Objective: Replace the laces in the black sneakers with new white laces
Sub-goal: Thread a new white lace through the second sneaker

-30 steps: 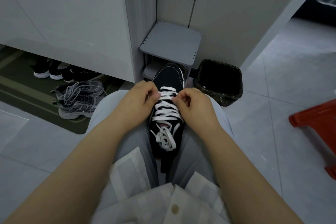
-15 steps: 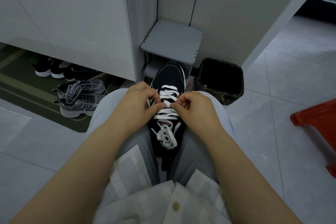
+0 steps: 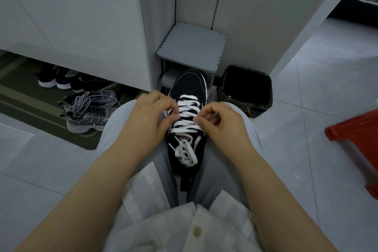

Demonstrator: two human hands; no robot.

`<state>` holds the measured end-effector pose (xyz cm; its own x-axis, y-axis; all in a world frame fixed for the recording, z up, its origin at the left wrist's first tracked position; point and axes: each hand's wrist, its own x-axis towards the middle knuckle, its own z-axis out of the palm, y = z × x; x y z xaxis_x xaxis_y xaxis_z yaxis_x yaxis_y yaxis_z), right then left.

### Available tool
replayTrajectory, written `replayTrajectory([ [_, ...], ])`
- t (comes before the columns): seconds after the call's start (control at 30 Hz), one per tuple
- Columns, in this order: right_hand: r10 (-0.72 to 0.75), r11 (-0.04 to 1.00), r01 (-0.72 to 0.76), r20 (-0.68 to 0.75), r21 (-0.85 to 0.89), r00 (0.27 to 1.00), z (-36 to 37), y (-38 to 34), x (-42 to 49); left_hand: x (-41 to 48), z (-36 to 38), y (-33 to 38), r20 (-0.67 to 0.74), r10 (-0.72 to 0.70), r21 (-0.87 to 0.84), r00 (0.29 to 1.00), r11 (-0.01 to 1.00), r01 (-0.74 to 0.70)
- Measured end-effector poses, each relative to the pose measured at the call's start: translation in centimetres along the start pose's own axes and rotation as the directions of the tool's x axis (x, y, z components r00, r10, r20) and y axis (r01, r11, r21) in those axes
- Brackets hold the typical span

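Tiled floor (image 3: 306, 129); sneaker (image 3: 189, 86) between knees (image 3: 120, 121); left hand (image 3: 151, 112), right hand (image 3: 223, 123) pinch white lace (image 3: 187, 113).

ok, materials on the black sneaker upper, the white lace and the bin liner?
black sneaker: matte, light-absorbing upper, likely suede or canvas; can't tell which.
white lace: flat woven fabric, matte, lies in limp ribbon loops.
bin liner: thin black plastic film, glossy, crinkled over the rim.

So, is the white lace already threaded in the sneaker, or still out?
Threaded: the lace crosses the sneaker in several rows. Its ends lie bunched below; tied or loose, cannot tell.
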<state>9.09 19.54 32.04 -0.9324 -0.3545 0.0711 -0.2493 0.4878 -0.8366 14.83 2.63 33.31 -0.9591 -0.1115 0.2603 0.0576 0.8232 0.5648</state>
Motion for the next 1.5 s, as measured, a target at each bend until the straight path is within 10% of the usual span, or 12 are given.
replayTrajectory([
  [0.37,0.056,0.979,-0.027,0.138,-0.203,0.989,-0.2,-0.7,0.0,0.2,-0.6,-0.1,0.199,-0.043,0.049,0.979,0.998,0.034],
  [0.73,-0.115,0.983,0.127,0.092,-0.135,0.989,0.0,-0.2,-1.6,-1.0,-0.8,-0.5,0.147,0.143,0.192,0.979,0.966,-0.170],
  [1.23,-0.135,0.983,0.141,0.051,-0.119,0.990,-0.4,0.3,-2.9,-2.3,-0.6,-1.7,0.036,0.097,0.090,0.995,0.991,-0.100],
  [1.5,-0.315,0.725,0.339,0.149,-0.600,0.937,0.7,0.6,-4.0,-2.0,0.4,-0.7,0.118,0.342,0.293,0.932,0.885,-0.362],
])
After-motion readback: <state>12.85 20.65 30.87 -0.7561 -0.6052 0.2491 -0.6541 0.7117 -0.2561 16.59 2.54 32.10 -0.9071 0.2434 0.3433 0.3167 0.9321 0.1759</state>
